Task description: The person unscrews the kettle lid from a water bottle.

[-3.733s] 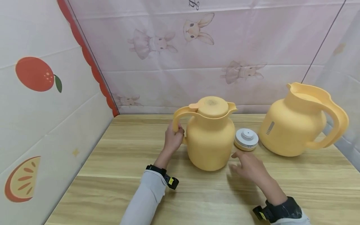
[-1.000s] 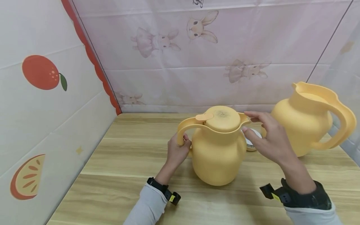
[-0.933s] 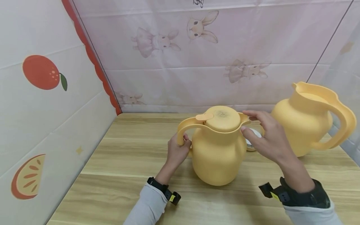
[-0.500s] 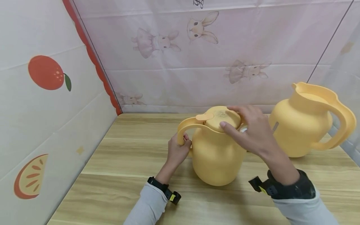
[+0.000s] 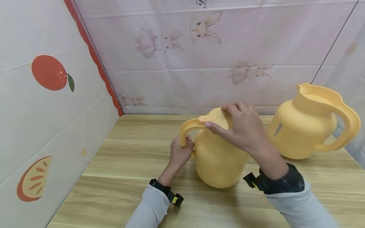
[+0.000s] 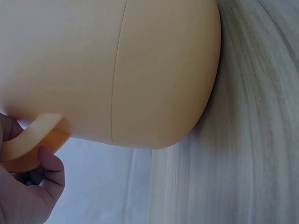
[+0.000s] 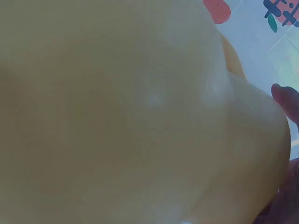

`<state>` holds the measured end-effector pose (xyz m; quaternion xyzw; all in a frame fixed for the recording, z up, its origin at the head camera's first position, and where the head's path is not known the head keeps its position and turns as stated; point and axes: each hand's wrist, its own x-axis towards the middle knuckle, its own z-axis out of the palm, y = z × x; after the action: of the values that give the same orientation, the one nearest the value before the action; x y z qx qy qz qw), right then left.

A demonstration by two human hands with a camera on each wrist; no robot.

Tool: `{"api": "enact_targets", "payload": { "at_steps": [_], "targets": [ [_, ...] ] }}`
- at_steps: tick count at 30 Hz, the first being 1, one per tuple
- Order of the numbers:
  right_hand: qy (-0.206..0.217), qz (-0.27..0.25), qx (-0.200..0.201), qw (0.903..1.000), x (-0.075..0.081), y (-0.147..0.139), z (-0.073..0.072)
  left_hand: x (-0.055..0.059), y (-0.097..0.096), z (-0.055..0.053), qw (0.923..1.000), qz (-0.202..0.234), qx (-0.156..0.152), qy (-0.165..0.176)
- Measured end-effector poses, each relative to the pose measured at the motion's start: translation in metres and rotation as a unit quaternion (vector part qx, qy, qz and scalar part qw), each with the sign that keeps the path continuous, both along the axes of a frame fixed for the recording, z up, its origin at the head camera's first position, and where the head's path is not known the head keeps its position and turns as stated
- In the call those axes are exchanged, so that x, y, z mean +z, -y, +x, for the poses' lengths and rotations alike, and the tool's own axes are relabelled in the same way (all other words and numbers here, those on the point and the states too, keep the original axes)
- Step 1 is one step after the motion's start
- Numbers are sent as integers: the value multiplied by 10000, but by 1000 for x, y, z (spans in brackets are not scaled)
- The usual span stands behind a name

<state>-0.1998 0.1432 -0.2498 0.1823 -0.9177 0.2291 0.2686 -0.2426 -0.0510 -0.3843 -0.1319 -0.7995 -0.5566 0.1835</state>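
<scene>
A yellow thermos jug (image 5: 220,161) stands upright on the wooden table, its spout side turned right. My left hand (image 5: 179,152) grips the lower part of the jug's handle (image 5: 186,129); the left wrist view shows its fingers curled round the handle (image 6: 39,135). Over the jug's round lid (image 5: 219,114) lies my right hand (image 5: 246,126), the thumb on the near side and the fingers on the far side, holding it across the top. The hand hides much of the lid and the spout. In the right wrist view the jug's body (image 7: 140,116) fills most of the picture.
A second yellow jug (image 5: 299,126), with no lid seated in its neck, stands at the back right, handle pointing right. A wall with printed rabbits (image 5: 201,30) rises behind the wooden table (image 5: 128,177), and a white fruit-printed wall (image 5: 22,120) closes the left side.
The near jug has come nearer and slightly right. My right hand has moved from the table up past the spout, then left onto the lid. The white-topped stopper is now hidden.
</scene>
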Motion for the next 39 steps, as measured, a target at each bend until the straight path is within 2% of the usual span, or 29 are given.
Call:
{"api": "enact_targets", "payload": {
  "at_steps": [11,22,25,29,35,39],
  "targets": [
    [-486,66,113,9987,-3,0,-3,1,-1,0,10000,-30,-49,-25],
    [-257,280,240,9990,2,-1,-4,1,0,-2,9997,-113,-51,-201],
    [10,425,320,9986,6,-1,-4,1,0,-1,9998,-127,-42,-172],
    [670,776,408,9939,16,0,-7,1,2,-1,9998,-125,-38,-163],
    [1386,1529,805,9752,34,0,-15,1,3,-1,9998,-104,-107,-136],
    [1684,1742,1113,9638,41,0,-19,0,3,-1,9997,-74,-187,-109]
  ]
}}
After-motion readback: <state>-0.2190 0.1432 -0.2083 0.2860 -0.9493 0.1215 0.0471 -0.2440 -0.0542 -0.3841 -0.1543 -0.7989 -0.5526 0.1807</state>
